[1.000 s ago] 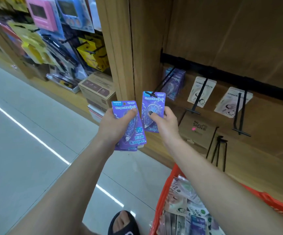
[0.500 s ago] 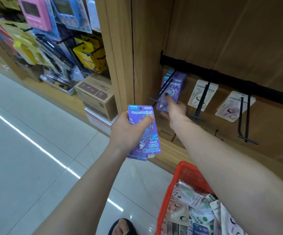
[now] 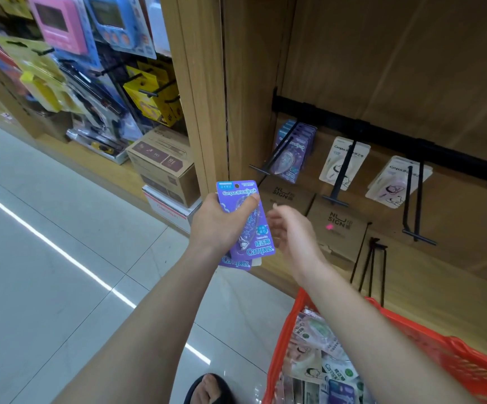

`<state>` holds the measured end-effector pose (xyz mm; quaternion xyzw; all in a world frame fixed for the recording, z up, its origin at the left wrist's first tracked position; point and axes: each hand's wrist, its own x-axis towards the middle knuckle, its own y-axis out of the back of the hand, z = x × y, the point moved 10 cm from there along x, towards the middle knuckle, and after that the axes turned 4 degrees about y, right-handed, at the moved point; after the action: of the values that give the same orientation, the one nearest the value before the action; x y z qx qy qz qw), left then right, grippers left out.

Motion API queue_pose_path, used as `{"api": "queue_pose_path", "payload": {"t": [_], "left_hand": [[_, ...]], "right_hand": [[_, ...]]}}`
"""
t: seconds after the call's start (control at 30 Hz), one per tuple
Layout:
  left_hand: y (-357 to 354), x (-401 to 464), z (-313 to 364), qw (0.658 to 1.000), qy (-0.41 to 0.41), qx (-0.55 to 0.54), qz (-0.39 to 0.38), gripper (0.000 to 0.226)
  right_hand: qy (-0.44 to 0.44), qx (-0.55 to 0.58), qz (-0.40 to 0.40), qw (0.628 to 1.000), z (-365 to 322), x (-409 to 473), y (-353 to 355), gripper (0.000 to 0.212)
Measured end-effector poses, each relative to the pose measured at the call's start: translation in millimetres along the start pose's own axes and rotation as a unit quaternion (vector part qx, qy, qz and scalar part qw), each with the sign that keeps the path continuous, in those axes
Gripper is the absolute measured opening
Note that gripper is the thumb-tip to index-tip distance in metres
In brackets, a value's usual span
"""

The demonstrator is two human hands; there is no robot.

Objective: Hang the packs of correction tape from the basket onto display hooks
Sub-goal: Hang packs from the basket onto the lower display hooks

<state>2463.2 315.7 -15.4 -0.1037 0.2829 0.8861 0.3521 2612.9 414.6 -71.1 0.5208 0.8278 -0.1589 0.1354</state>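
Landmark: black rail (image 3: 382,132) running across the wooden display panel (image 3: 382,68).
Left hand (image 3: 217,225): raised below and left of the rail's left end, arm stretched forward; fingers and thumb curl round a small stack of purple Campus correction tape packs (image 3: 253,228), thumb lying across the top pack's face.
Right hand (image 3: 290,231): just right of the held packs, below the rail; fingers loosely bent, holding nothing, palm turned toward the packs; it is blurred.
Purple packs on hook (image 3: 293,153): hanging from the leftmost hook (image 3: 277,151) under the rail, several deep.
White packs (image 3: 342,161): on the next hook to the right, one pack showing.
Pale pink pack (image 3: 393,182): on the third hook along the rail.
Red basket (image 3: 469,371): well below the rail, at the right forearm, filled with mixed correction tape packs (image 3: 320,360).
Brown boxes (image 3: 338,225): on the shelf beneath the hooks.
Foot in a dark sandal (image 3: 207,389): on the tiled floor (image 3: 47,287), left of the basket.
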Motion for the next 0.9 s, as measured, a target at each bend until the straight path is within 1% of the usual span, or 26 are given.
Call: {"api": "queue_pose_path", "payload": {"t": [0.03, 0.1, 0.13, 0.17, 0.23, 0.27, 0.37, 0.4, 0.43, 0.5, 0.6, 0.67, 0.77, 0.9], "left_hand": [[1, -1, 0, 1.0, -0.002, 0.005, 0.005, 0.053], [3, -4, 2, 1.0, -0.006, 0.007, 0.006, 0.053], [3, -5, 3, 1.0, -0.006, 0.002, 0.0, 0.057], [2, -7, 3, 1.0, -0.003, -0.005, -0.007, 0.063], [1, -8, 0, 0.999, 0.009, -0.023, -0.026, 0.069], [-1, -8, 0, 0.999, 0.016, -0.029, -0.039, 0.064], [-5, -6, -6, 0.996, 0.034, -0.031, -0.078, 0.033], [-5, -6, -8, 0.995, 0.041, -0.032, -0.089, 0.027], [-5, -6, -11, 0.994, 0.047, -0.031, -0.097, 0.026], [-1, -4, -14, 0.994, 0.052, -0.029, -0.096, 0.031], [15, 1, -14, 0.998, 0.039, -0.021, -0.049, 0.032], [22, 4, -14, 0.999, 0.03, -0.016, -0.025, 0.033], [24, 5, -15, 1.0, 0.024, -0.001, -0.017, 0.035], [26, 8, -12, 0.999, 0.005, 0.047, 0.003, 0.041]], "right_hand": [[0.017, -0.013, -0.034, 0.999, -4, -13, -7, 0.028], [0.036, -0.047, -0.103, 0.993, -7, -32, -21, 0.041], [0.039, -0.062, -0.117, 0.99, -7, -35, -23, 0.044], [0.038, -0.063, -0.12, 0.99, -8, -37, -23, 0.043], [0.022, -0.029, -0.121, 0.992, -9, -35, -22, 0.033], [0.011, -0.001, -0.122, 0.993, -8, -34, -22, 0.028], [-0.016, 0.077, -0.105, 0.991, -5, -34, -17, 0.017], [-0.019, 0.096, -0.094, 0.991, -5, -33, -14, 0.015], [-0.018, 0.107, -0.083, 0.991, -5, -31, -10, 0.014], [0.008, 0.087, -0.061, 0.994, -8, -29, -1, 0.016], [0.068, -0.001, -0.036, 0.997, -19, -29, 8, 0.024], [0.093, -0.023, -0.037, 0.995, -24, -28, 7, 0.024], [0.101, -0.02, -0.031, 0.994, -27, -18, 2, 0.025], [0.097, -0.032, -0.017, 0.995, -23, -2, -7, 0.025]]}}
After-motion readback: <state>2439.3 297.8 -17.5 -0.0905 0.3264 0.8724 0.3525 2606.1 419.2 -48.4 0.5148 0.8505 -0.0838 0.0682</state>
